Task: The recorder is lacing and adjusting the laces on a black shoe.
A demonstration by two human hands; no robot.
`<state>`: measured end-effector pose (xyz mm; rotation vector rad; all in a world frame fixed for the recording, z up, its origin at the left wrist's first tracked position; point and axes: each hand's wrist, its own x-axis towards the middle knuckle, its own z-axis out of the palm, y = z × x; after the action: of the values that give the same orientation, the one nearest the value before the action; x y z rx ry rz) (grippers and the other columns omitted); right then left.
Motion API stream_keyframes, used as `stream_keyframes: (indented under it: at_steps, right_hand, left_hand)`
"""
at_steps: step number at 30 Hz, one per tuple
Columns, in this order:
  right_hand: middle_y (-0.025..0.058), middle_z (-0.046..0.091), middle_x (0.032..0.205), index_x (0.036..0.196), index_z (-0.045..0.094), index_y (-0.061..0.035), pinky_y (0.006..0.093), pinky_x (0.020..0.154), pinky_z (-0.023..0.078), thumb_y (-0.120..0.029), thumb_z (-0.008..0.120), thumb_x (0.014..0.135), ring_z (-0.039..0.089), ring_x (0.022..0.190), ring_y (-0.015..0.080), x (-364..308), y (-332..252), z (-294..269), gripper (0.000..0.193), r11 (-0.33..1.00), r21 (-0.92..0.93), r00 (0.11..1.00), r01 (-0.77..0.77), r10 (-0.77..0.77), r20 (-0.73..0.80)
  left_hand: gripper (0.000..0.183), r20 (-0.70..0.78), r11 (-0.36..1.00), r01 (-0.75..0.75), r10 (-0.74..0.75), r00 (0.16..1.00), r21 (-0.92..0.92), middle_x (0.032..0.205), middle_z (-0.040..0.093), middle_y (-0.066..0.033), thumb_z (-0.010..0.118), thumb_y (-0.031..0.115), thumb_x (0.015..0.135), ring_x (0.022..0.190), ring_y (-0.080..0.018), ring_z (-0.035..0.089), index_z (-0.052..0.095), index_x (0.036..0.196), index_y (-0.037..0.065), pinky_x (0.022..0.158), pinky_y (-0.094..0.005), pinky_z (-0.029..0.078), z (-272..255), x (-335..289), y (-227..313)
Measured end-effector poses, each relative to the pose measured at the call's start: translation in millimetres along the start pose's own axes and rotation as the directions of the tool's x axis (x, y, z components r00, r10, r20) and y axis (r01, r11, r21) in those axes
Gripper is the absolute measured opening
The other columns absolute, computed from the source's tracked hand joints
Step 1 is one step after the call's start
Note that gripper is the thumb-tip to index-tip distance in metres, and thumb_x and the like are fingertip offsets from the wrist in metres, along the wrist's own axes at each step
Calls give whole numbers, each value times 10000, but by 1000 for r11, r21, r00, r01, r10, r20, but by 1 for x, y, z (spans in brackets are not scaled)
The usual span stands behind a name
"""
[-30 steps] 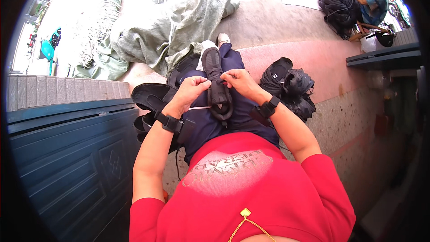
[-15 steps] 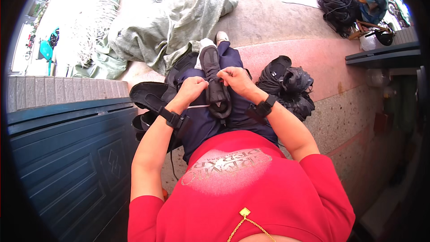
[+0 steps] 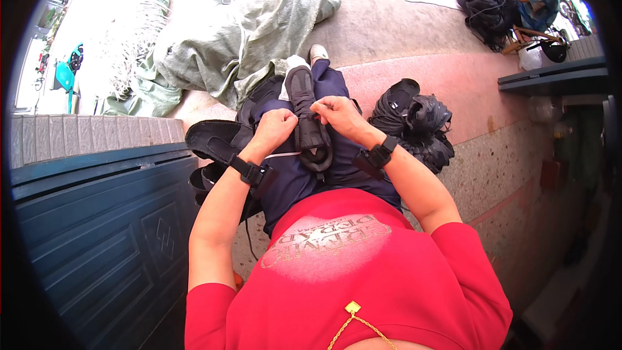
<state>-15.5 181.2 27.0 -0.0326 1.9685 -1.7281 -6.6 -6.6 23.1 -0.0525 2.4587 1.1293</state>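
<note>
A long black shoe point(image 3: 302, 99) lies lengthwise on my lap, its toe pointing away from me and its round opening nearest my body. At its left edge, my left hand point(image 3: 275, 128) is closed, thumb and fingers pinched against the side. My right hand point(image 3: 341, 116) comes in from the right, fingertips pinched together over the shoe's middle. Whatever thin thing those right fingertips may hold is too small to make out. Dark blue trousers point(image 3: 283, 178) lie under the shoe.
More black shoes point(image 3: 212, 139) rest beside my left leg. Bundled black shoe pieces point(image 3: 414, 120) are heaped on the floor to my right. Grey-green sacking point(image 3: 214, 58) spreads ahead. A blue panelled door point(image 3: 110, 220) stands left. Another person point(image 3: 539, 3) sits far right by a dark pile point(image 3: 481, 6).
The whole view has shifted very slightly. Both hands stay at the shoe in nearly the same pose, the right fingertips still pinched over its middle.
</note>
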Motion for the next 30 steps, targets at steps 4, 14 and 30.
stream_keyframes:
  at_steps: [4, 14, 30]
  right_hand:
    - [-6, 573, 704, 898, 621, 13, 194, 575, 414, -178, 531, 861, 481, 597, 43, 1, 3, 1, 215, 1000, 23, 1000, 4, -4, 10]
    - [11, 565, 657, 872, 623, 31, 210, 538, 411, -151, 529, 842, 485, 570, 60, 1, 2, 0, 207, 998, 44, 999, 41, -42, 23]
    - [3, 568, 694, 890, 617, 23, 198, 574, 420, -161, 526, 865, 492, 598, 50, 6, 4, -7, 206, 997, 67, 995, 40, -46, 91]
  left_hand:
    - [222, -40, 996, -35, 38, 998, 85, 693, 608, -150, 535, 205, 731, 658, -254, 591, 626, 755, 5, 622, -348, 457, 5, 2, 3]
    - [224, 16, 990, -101, 100, 995, 98, 690, 598, -185, 513, 198, 718, 663, -300, 593, 613, 714, -2, 617, -386, 450, 5, 8, -1]
    - [243, 27, 963, -171, 169, 985, 207, 708, 565, -221, 502, 220, 789, 697, -366, 565, 561, 714, -4, 626, -407, 432, 15, 10, 0]
